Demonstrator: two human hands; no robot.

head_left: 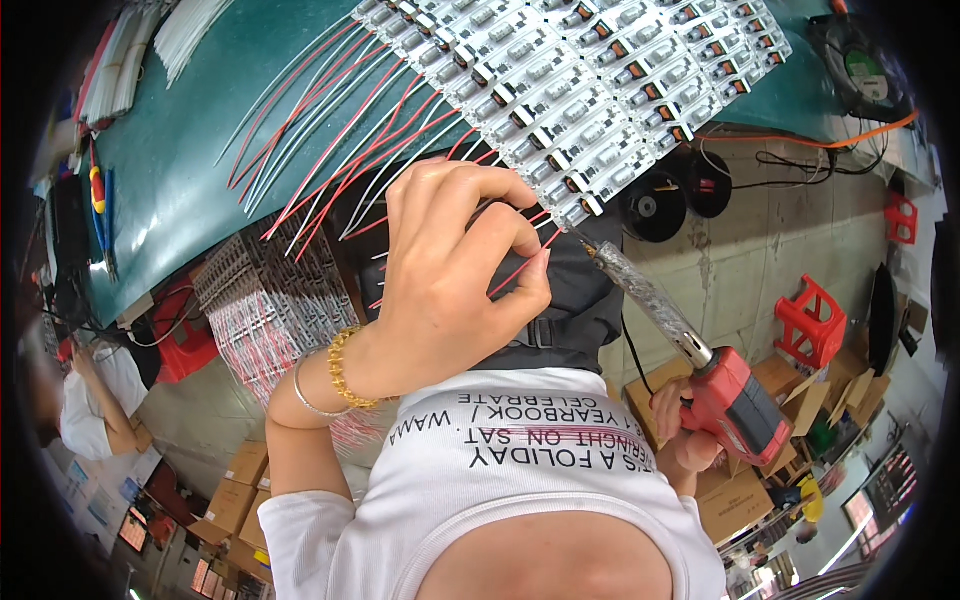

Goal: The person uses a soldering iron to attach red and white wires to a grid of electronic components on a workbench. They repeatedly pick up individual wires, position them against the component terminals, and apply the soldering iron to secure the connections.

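A large panel of small circuit boards (590,115) lies at the top, with one corner toward me. Red and white wires (330,150) trail from its left edge. Beside that corner, my left hand (440,270) is closed, thumb and fingertip pinching a thin red wire (514,277) whose end meets the lowest board. My right hand (685,430) grips the red handle of a soldering gun (740,405). Its long metal barrel slants up-left, and the dark tip is at or very near the panel's corner; contact cannot be made out.
A green tabletop (170,190) carries the panel. More wired panels (270,310) hang or lie lower left. Screwdrivers (98,190) sit at the far left. Black reels (655,205), a red stool (810,320), cardboard boxes (735,505) and a fan (862,70) stand right. Another person (95,400) sits left.
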